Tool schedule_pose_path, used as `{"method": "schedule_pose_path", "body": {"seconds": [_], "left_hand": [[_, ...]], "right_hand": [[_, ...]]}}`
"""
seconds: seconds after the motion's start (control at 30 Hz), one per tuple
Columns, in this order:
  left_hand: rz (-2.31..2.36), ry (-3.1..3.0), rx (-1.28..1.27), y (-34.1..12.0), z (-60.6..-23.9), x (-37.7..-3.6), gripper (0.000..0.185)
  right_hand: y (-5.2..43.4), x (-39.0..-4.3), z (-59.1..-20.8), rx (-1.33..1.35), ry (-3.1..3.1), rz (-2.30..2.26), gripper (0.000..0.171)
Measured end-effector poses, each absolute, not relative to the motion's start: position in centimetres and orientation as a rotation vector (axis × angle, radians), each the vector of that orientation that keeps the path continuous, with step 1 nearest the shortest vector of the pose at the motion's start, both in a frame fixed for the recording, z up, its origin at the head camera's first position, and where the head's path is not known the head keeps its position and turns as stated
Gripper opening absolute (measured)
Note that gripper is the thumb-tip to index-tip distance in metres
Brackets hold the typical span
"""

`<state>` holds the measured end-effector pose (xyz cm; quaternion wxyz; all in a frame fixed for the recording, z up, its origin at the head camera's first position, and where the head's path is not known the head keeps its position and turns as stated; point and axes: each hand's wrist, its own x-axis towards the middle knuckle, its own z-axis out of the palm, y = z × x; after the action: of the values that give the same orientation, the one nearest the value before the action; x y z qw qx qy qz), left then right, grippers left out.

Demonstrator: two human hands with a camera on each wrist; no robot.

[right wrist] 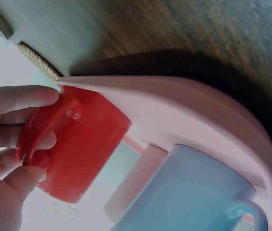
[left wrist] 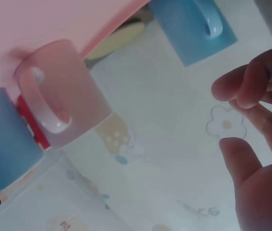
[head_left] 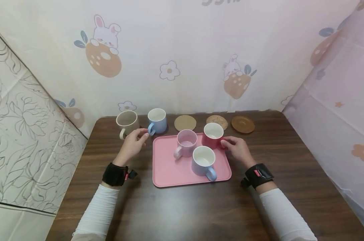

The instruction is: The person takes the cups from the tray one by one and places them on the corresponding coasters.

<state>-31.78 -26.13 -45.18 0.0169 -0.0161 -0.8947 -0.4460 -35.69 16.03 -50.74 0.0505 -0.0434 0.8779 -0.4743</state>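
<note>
Three mugs stand on the pink tray (head_left: 169, 170) on the dark wooden bench (head_left: 182, 211): nearest, a lavender mug (head_left: 202, 161) with a blue handle, then a pale pink mug (head_left: 186, 143), and at the tray's far right corner a red mug (head_left: 212, 135). The right hand (head_left: 238, 150) grips the red mug's handle, fingers curled round it. The left hand (head_left: 133, 144) hovers off the tray's left side, fingers loosely bent and holding nothing, just short of the light blue mug (head_left: 157, 121). Beside that stands a beige mug (head_left: 127, 123). Along the far edge lie three round coasters (head_left: 185, 123).
</note>
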Motion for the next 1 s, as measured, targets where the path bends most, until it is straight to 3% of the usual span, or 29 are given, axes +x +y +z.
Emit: {"method": "schedule_pose_path", "body": {"seconds": [0.67,1.0], "left_hand": [[-1.391,-2.796,-0.318,-18.3,-47.8,-29.8,0.032],[-1.453,-2.818,-0.244,-16.7,-49.6,-28.8,0.031]], "right_hand": [[16.0,-35.6,-50.6,-0.119,2.686,-1.444,0.039],[15.9,-35.4,-50.5,-0.096,2.667,-1.451,0.04]]}}
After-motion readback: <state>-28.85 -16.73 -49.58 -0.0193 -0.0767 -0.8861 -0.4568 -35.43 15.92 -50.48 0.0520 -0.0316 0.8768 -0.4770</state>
